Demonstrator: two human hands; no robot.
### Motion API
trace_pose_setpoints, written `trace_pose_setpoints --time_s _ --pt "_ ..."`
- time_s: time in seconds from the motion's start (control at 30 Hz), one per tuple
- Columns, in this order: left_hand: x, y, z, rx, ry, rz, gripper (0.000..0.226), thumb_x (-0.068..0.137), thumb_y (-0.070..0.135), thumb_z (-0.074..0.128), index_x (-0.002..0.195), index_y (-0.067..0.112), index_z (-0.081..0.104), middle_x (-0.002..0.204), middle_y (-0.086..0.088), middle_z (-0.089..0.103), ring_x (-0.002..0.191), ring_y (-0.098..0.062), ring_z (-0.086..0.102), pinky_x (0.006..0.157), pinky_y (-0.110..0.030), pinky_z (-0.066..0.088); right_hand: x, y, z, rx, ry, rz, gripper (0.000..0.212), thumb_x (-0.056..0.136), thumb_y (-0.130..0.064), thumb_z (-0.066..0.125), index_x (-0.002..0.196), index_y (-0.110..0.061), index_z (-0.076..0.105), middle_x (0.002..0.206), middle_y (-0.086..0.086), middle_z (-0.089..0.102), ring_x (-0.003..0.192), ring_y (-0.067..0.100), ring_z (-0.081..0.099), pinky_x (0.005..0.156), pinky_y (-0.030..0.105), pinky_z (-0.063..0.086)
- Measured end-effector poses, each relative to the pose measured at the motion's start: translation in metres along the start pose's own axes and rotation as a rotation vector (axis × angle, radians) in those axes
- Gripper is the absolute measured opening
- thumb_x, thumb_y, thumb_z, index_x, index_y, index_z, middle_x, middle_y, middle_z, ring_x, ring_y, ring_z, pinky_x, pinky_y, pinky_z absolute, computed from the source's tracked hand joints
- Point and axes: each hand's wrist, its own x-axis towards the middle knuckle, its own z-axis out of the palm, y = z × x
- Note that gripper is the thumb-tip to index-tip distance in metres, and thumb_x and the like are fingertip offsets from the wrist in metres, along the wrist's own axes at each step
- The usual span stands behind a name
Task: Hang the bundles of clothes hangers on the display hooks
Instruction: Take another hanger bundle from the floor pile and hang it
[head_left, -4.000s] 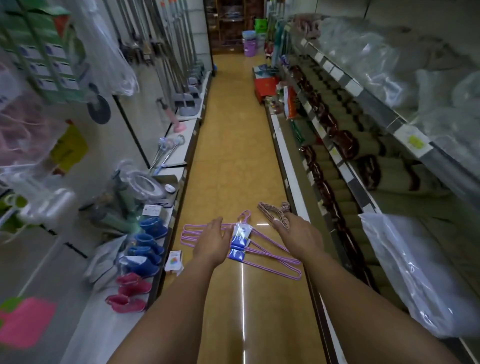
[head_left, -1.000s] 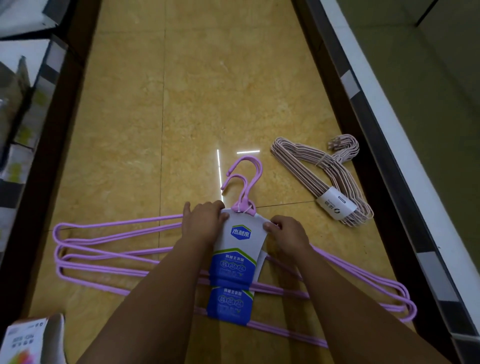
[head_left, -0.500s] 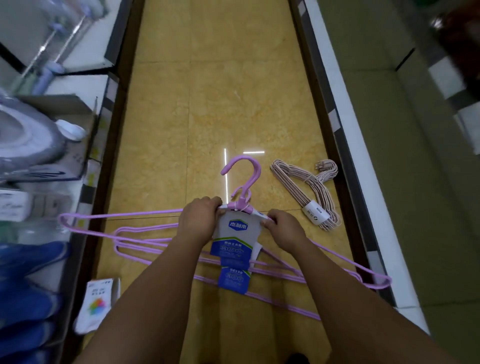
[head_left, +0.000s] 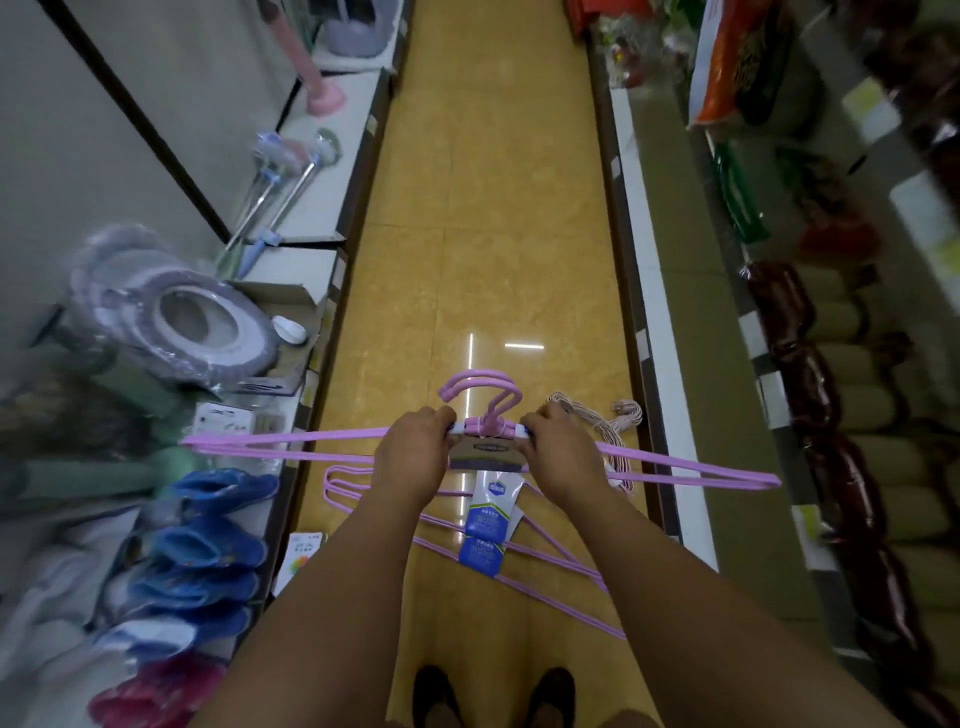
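both my left hand (head_left: 415, 457) and right hand (head_left: 558, 457) curl around the purple hanger bundle (head_left: 483, 428) near its neck, held level above the aisle floor (head_left: 493, 234); i'd keep the hooks upright, ends clear of shelves.

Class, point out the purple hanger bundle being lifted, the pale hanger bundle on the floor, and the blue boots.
purple hanger bundle (head_left: 480, 382): head view, hook top.
pale hanger bundle (head_left: 628, 413): head view, hooks.
blue boots (head_left: 218, 488): head view, top boot.

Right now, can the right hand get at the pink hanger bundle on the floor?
Probably not yet: the right hand grips the purple bundle with the left hand, and the pink bundle lies below on the floor.
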Motion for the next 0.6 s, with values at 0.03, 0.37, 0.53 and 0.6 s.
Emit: trace_pose_setpoints --time_s 0.03,0.37,0.53,0.6 --pt "-0.009 0.005 -0.018 -0.009 0.007 -0.007 0.018 0.097 0.025 0.049 0.109 0.015 0.057 0.101 -0.007 0.06 0.093 -0.025 0.054 0.065 -0.032 0.036 -0.008 -0.011 -0.015 -0.027 0.006 -0.021 0.027 0.099 -0.026 0.046 0.119 -0.013 0.057 0.12 0.008 0.052 0.11 0.027 0.047 0.084 0.035 0.04" --pt "-0.073 0.026 -0.135 -0.053 0.078 -0.112 0.033 0.1 0.033 0.036 0.12 0.014 0.054 0.116 -0.01 0.056 0.109 -0.028 0.049 0.091 -0.038 0.035 -0.058 -0.087 -0.114 0.001 0.085 -0.032 0.017 0.096 -0.017 0.048 0.103 -0.01 0.062 0.102 0.01 0.064 0.095 0.03 0.058 0.068 0.033 0.04" --pt "-0.103 0.021 -0.166 -0.063 0.13 -0.181 0.03 0.101 0.03 0.036 0.117 0.012 0.053 0.117 -0.01 0.054 0.108 -0.026 0.048 0.083 -0.035 0.035 -0.075 -0.123 -0.136 -0.075 0.055 -0.139 0.018 0.096 -0.016 0.044 0.105 -0.012 0.059 0.105 0.013 0.062 0.099 0.033 0.056 0.07 0.035 0.038" --pt "-0.115 0.018 -0.173 -0.058 0.147 -0.212 0.029 0.101 0.031 0.036 0.115 0.012 0.053 0.115 -0.009 0.055 0.105 -0.025 0.048 0.078 -0.032 0.032 -0.083 -0.133 -0.138 -0.118 0.057 -0.205 0.021 0.095 -0.014 0.043 0.109 -0.012 0.058 0.106 0.014 0.061 0.101 0.033 0.055 0.072 0.036 0.04"
